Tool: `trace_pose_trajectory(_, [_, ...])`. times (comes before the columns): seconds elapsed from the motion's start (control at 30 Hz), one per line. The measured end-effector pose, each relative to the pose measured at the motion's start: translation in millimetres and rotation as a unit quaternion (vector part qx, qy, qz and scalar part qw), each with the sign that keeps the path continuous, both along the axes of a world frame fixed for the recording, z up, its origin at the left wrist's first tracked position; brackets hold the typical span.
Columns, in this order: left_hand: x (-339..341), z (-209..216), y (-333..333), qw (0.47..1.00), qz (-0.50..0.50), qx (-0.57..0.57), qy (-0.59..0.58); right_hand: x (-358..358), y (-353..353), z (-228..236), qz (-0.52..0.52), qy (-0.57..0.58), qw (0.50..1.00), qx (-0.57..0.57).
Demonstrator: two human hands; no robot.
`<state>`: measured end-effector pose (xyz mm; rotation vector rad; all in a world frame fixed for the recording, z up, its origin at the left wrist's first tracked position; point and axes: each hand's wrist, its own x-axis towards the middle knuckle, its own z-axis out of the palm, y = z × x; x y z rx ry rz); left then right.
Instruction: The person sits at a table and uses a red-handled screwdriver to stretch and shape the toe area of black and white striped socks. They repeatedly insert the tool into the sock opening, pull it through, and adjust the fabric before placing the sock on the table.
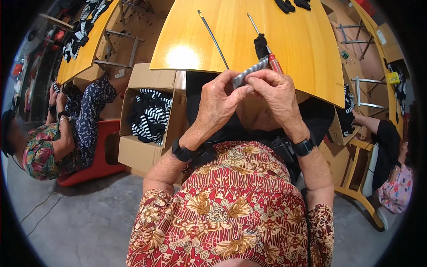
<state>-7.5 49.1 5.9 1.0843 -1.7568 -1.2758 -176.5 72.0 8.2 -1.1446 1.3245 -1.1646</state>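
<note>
My left hand (218, 98) and my right hand (276, 91) meet just off the near edge of the table, fingertips pinched together. Between them is a short grey piece with slanting lighter stripes (254, 71); its exact kind cannot be made out. A red-handled tool (275, 63), with a clear part near its shaft, lies just beyond my right fingers. Next to it a small black cloth bundle (260, 45) lies around or over a thin metal shaft (252, 22). Farther left, a long dark rod (212, 38) slants across the table toward my left hand.
The yellow wooden table (293, 40) carries black cloth pieces (285, 5) at its far edge. An open cardboard box (141, 153) of black-and-white striped knitwear (152, 118) stands at left. One person (49, 147) sits at left beside a red chair (95, 171); another (393, 178) is at right.
</note>
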Motion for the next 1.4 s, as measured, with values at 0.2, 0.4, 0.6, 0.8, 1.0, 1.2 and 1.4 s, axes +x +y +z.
trace_pose_trajectory(0.2, [-1, -12, -2, 0.993, -0.04, 0.053, 0.098, -2, -1, -6, -0.003, 0.058, 0.995, -0.084])
trace_pose_trajectory(0.4, [-5, -15, 5, 0.997, -0.004, -0.021, 0.075, 3, 3, 1, 0.009, 0.132, 0.982, -0.133])
trace_pose_trajectory(0.6, [-7, -16, 9, 0.999, -0.001, -0.014, 0.051, 5, 6, 3, -0.011, 0.11, 0.987, -0.118])
trace_pose_trajectory(0.8, [-7, -31, 5, 0.993, -0.01, 0.051, 0.111, 2, 9, -2, -0.005, 0.107, 0.986, -0.126])
trace_pose_trajectory(1.0, [-8, -24, 6, 0.987, 0.02, 0.089, 0.135, -1, 8, -3, -0.019, 0.209, 0.965, -0.158])
trace_pose_trajectory(1.2, [-6, -31, 0, 0.994, 0.025, 0.043, 0.102, 3, 7, -11, -0.032, 0.252, 0.932, -0.26])
trace_pose_trajectory(1.4, [-4, -28, -9, 0.987, -0.003, 0.115, 0.112, -2, 10, -12, 0.026, -0.002, 0.993, -0.117])
